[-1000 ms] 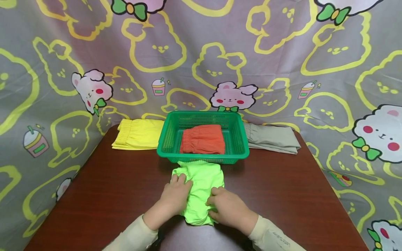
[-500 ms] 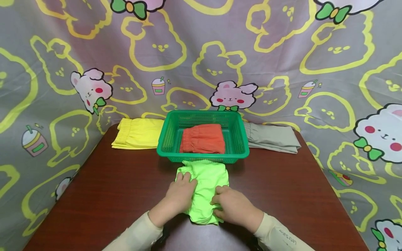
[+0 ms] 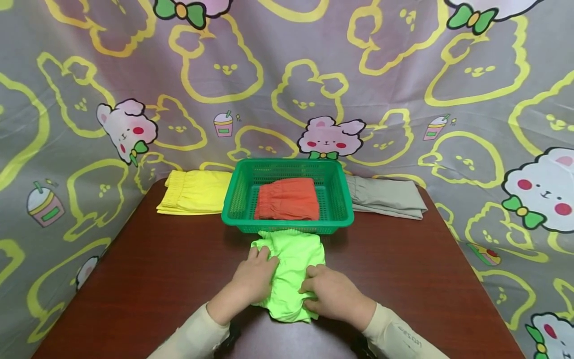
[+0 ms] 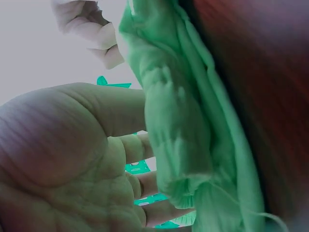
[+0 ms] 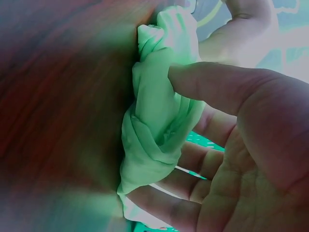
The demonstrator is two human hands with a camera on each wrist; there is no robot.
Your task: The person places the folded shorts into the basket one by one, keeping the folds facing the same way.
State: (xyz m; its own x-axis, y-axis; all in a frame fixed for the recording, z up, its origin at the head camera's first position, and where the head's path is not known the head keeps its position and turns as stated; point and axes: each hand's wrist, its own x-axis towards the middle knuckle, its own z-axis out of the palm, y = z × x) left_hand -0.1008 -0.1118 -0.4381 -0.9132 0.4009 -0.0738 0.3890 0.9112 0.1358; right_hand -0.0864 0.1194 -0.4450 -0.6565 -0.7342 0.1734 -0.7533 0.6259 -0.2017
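Four folded garments counted on my feed: one lime garment (image 3: 298, 249), one orange garment (image 3: 289, 199), one yellow garment (image 3: 199, 192) and one grey garment (image 3: 385, 197). I also count one green basket (image 3: 242, 223), two hands and two pale sleeves (image 3: 190, 334), the right one bearing handwriting. The lime garment lies on the table between the hands, directly in front of the basket; I cannot tell whether its far edge touches the basket wall. I find the left hand (image 3: 254, 275) on the lime garment's left part, fingers spread and laid over the cloth, tips hidden by a fold in the left wrist view. The right hand (image 3: 338, 295) is at the garment's right edge, thumb and fingers touching the cloth with a gap between them; whether they pinch any of it I cannot tell. I note one loose thread (image 4: 265, 214) trailing from the lime fabric. The orange garment lies inside the basket; yellow sits just left of the basket, grey just right. Surface: one reddish-brown table (image 3: 157, 264) with a pale sheen at the near edge. Room: a grey curtain (image 3: 269, 50) behind and along both sides, printed with yellow-outlined animals, rabbits in green bows, and drink cups.
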